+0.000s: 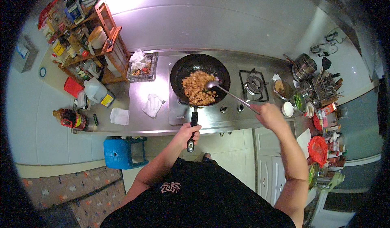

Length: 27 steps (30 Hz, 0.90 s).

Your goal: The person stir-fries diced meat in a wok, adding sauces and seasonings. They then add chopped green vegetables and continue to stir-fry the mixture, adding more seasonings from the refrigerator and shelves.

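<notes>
A black wok (182, 66) sits over the left burner of the steel gas hob. Browned diced meat (196, 87) covers the middle and near side of its inside. My left hand (189, 134) is wrapped around the wok's black handle (194, 119), at the counter's front edge. In my right hand (271, 115) is the long handle of a metal ladle (233, 96). The ladle's bowl rests among the meat at the right of the wok, and its underside is hidden there.
Right of the wok is a bare burner (254, 84). Bowls, including a white bowl (287, 109), crowd the right end. Left are a plastic tray of scraps (142, 68), a white cloth (153, 105), a wooden spice rack (114, 42) and a plastic jug (96, 89). A blue stool (117, 153) stands below.
</notes>
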Motion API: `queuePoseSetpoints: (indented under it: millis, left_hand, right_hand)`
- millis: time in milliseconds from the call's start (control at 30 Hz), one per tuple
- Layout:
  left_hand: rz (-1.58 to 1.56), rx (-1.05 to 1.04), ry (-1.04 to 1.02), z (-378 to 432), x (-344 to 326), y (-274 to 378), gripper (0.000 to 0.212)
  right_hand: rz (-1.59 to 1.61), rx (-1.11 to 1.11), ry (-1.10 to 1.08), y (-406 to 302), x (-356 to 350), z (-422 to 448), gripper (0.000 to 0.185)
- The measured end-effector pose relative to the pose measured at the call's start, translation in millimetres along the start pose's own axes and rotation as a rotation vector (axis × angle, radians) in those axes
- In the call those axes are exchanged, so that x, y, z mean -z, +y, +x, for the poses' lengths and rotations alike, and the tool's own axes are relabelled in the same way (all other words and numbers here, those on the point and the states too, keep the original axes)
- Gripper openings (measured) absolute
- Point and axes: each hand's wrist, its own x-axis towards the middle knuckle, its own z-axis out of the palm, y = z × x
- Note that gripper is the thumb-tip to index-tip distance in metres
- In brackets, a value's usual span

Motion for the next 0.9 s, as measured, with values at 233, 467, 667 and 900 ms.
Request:
queuePoseSetpoints:
  millis: [233,467,667,900]
  left_hand:
    - [-0.054,0.019,-0.017,-1.0,10.2,0.6,0.019]
    - [-0.098,0.107,-0.061,4.5,10.3,6.4,0.015]
    - [-0.135,0.140,-0.022,6.1,9.8,4.6,0.017]
    - [0.141,-0.048,0.072,-50.0,-11.0,-8.1,0.015]
  right_hand:
    - [0.547,-0.178,0.257,-20.9,-76.0,25.9,0.037]
    - [1.164,-0.133,0.033,-50.0,-114.1,79.2,0.041]
    - [0.247,0.141,-0.009,-21.2,-20.8,15.2,0.045]
    - [0.241,0.105,-0.055,-4.8,73.3,-59.0,0.044]
